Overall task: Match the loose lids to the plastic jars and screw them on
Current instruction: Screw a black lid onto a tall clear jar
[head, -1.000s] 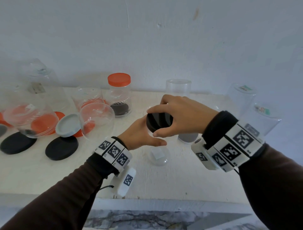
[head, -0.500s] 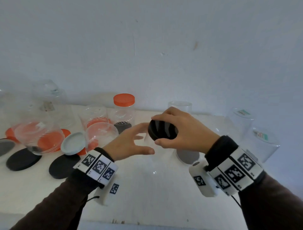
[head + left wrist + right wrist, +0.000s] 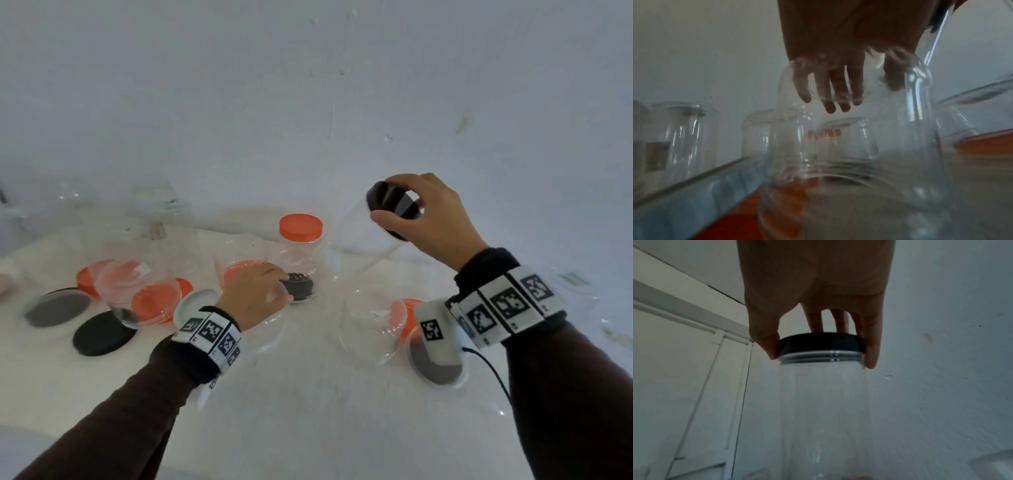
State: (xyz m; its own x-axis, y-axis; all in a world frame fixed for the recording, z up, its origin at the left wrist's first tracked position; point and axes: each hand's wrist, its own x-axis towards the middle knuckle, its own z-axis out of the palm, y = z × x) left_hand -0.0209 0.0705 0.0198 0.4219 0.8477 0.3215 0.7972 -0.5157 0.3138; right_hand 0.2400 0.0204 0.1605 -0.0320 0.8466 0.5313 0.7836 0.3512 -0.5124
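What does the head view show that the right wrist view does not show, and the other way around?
Only the head view shows the left hand reaching among upturned clear jars, the orange-lidded jar, and loose black lids on the white table.

Only the right wrist view shows the jar's threaded neck below the lid and a white panelled door.

Both show the right hand gripping the black lid on a clear jar.

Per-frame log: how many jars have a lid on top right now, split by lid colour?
Black lid: 1, on the tilted jar that the right hand grips by the lid.
Orange lid: 1, on the back jar.
Total: 2.
The other lids lie on the table, some under jars, and are not counted.
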